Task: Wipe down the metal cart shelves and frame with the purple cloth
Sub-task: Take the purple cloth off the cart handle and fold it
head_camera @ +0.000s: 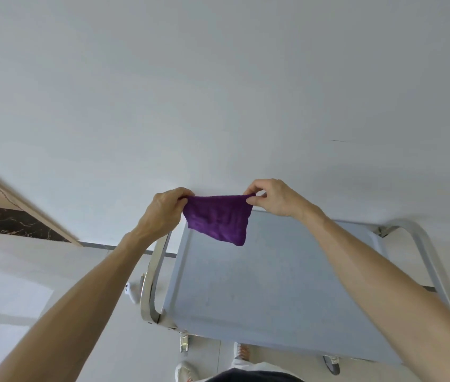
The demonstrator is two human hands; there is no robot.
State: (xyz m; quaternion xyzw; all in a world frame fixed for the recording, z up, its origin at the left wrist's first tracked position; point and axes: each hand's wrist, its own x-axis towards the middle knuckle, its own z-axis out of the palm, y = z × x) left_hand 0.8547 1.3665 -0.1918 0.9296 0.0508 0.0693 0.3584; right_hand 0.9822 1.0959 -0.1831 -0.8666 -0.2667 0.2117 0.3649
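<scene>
Nearest to me, below the near edge of the cart [273, 285], my shoes [186, 370] stand on the pale tiled floor [11, 271]; a caster [331, 363] of the cart shows just beside them, under its near right corner; the cart's top shelf [259, 304] lies flat and grey-blue, with a curved metal handle [152, 274] on its left side and another handle [425, 257] on its right; both my forearms reach out over the cart; above its far end I hold the purple cloth [218, 220] in the air, apart from the shelf; my left hand [163, 210] pinches the cloth's upper left corner with fingers curled round it; my right hand [273, 198] pinches the upper right corner between thumb and fingertips; the cloth hangs stretched between them, its lower point drooping toward the shelf; beyond the cart stands a plain white wall [218, 92]; far to the cart's left a wooden frame [3, 188] borders a dark marbled panel [11, 221].
</scene>
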